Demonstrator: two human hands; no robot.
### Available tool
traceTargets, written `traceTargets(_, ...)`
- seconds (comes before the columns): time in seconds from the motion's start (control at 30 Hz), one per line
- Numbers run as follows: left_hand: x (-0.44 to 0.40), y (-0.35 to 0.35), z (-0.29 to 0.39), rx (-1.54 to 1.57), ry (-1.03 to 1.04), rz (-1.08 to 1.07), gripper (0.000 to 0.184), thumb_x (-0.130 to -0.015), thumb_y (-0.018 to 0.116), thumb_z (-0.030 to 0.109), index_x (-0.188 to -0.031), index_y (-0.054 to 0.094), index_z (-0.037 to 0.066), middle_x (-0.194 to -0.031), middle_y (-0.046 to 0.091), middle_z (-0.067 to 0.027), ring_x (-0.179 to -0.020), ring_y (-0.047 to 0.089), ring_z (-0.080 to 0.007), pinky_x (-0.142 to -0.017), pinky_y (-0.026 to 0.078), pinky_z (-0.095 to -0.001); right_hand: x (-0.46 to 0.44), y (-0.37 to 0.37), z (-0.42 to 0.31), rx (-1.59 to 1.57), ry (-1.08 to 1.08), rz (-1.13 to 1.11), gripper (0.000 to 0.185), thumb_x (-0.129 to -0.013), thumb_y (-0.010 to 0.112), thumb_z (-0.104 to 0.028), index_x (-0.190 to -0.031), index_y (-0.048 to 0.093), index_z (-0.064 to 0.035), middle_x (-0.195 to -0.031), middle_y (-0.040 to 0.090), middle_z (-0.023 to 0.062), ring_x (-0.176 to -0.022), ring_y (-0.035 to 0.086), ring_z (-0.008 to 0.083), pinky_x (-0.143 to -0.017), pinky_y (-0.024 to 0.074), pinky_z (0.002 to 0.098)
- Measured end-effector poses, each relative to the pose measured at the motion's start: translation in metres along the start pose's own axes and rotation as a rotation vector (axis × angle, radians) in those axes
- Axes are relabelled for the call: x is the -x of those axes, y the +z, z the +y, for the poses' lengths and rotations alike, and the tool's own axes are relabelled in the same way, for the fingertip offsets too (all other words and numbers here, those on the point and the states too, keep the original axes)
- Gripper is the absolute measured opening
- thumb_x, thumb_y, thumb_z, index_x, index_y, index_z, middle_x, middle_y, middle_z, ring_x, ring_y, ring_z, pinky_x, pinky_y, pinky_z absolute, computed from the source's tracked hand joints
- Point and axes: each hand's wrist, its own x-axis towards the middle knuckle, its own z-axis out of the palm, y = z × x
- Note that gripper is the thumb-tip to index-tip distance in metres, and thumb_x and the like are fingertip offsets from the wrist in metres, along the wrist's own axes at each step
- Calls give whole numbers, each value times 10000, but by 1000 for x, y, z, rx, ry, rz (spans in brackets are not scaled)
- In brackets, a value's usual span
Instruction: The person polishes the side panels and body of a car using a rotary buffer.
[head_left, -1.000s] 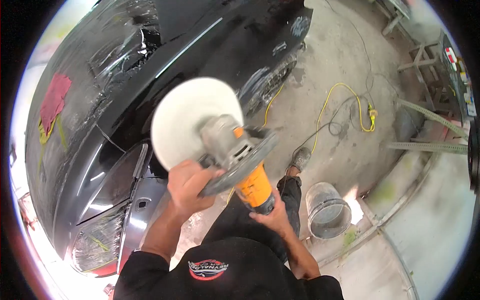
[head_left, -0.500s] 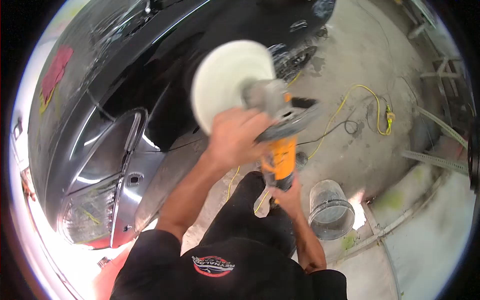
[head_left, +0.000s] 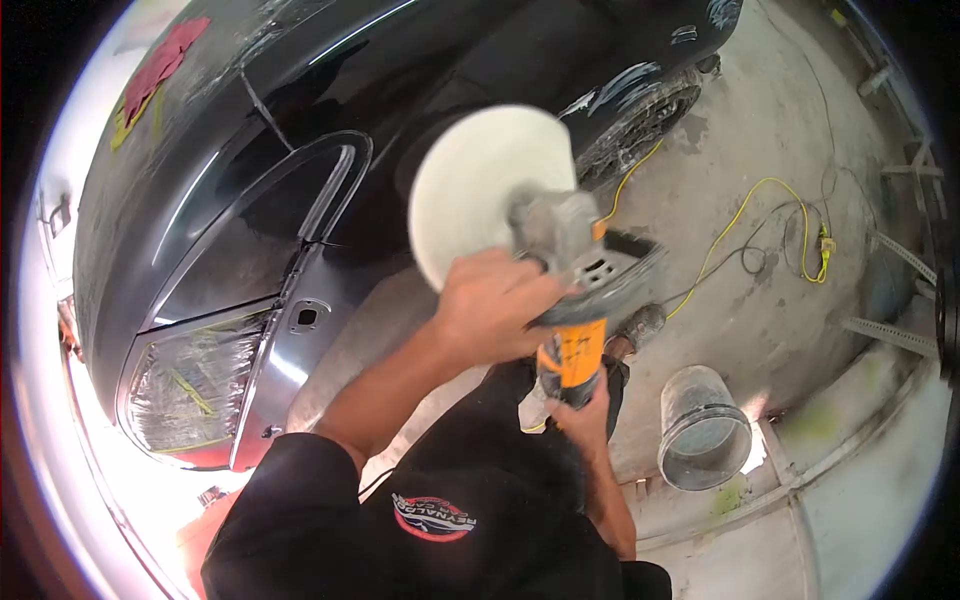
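My left hand [head_left: 500,305] is wrapped round the dark front handle of a polisher [head_left: 575,350] with an orange body. Below it, my right hand [head_left: 584,413] grips the tool's rear end. A round white pad [head_left: 490,190] faces the side of a glossy black car [head_left: 400,130]. Whether the pad touches the paint, I cannot tell. Part of the handle is hidden behind my left hand's fingers.
A yellow cord [head_left: 745,205] and dark cables lie on the concrete floor at the right. A bucket [head_left: 705,435] stands near my right leg. Plastic film [head_left: 195,385] covers a car window. A red cloth [head_left: 165,65] lies on the car.
The polisher and both hands have moved right in the view, mostly in the first half second. The view has shifted along the car, and the floor, cord and bucket appear farther right.
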Motion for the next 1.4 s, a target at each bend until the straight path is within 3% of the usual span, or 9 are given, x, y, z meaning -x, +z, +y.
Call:
traceTargets(0.17, 83, -54, 1, 62, 18, 10, 246, -543, 784, 63, -770, 691, 89, -592, 515, -17, -497, 515, -216, -508, 412, -339, 60, 45, 42, 149, 45, -45, 1004, -648, 912, -273, -1450, 375, 3, -1265, 654, 196, -1169, 642, 248, -1017, 486, 388)
traceTargets(0.4, 123, -79, -3, 252, -20, 232, 208, -599, 780, -34, -750, 660, 43, -564, 485, -45, -456, 477, -227, -464, 380, -338, 83, 49, -21, 464, 104, -40, 1075, -619, 922, -277, -1473, 344, 23, -1277, 640, 206, -1191, 627, 268, -1027, 472, 389)
traceTargets(0.73, 18, -40, -11, 285, 7, 558, 333, -540, 732, -42, -859, 737, 54, -608, 537, -63, -512, 543, -244, -483, 416, -337, 17, -17, -131, 574, -20, 115, 1058, -582, 915, -206, -1454, 370, 41, -1258, 623, 178, -1124, 622, 244, -996, 481, 379)
traceTargets(0.8, -4, -36, -15, 269, 0, 528, 164, -622, 693, -39, -777, 652, -4, -646, 601, -114, -545, 611, -263, -496, 462, -342, 2, -25, -151, 642, -156, 154, 995, -615, 889, -170, -1442, 379, 43, -1194, 652, 176, -1070, 646, 233, -959, 498, 357)
traceTargets(0.93, -47, -20, -24, 344, -21, 624, 187, -615, 712, -24, -785, 664, 37, -637, 586, -88, -540, 597, -250, -499, 448, -324, -22, -45, -166, 676, -282, 217, 973, -645, 866, -130, -1457, 357, 36, -1152, 679, 174, -1044, 663, 224, -929, 517, 349)
traceTargets(1.07, -40, -25, -29, 265, -7, 606, 225, -601, 734, -1, -812, 693, 65, -649, 586, -84, -542, 590, -255, -508, 447, -329, -24, -23, -163, 572, -242, 229, 851, -649, 839, -119, -1380, 435, 44, -1179, 631, 125, -1057, 615, 207, -949, 486, 349)
traceTargets(1.1, -32, -28, -28, 314, 22, 623, 212, -725, 813, 65, -712, 601, 78, -600, 512, -79, -506, 524, -264, -472, 401, -376, -20, -19, -148, 500, -219, 217, 860, -648, 843, -119, -1384, 425, 34, -1180, 627, 123, -1061, 613, 205, -950, 483, 343)
traceTargets(1.2, 17, -43, -26, 279, 55, 509, 173, -685, 824, 79, -753, 666, 62, -599, 503, -60, -500, 518, -234, -466, 385, -367, -1, -9, -96, 452, -171, 145, 899, -631, 847, -119, -1401, 406, 22, -1185, 623, 123, -1083, 606, 211, -963, 474, 345)
traceTargets(1.4, 125, -88, -20, 320, 55, 249, 382, -530, 780, 171, -865, 734, -6, -605, 499, -62, -525, 520, -243, -466, 357, -365, 57, 51, -11, 552, -54, -34, 1112, -615, 931, -343, -1497, 333, -24, -1266, 645, 224, -1179, 648, 308, -1016, 494, 392)
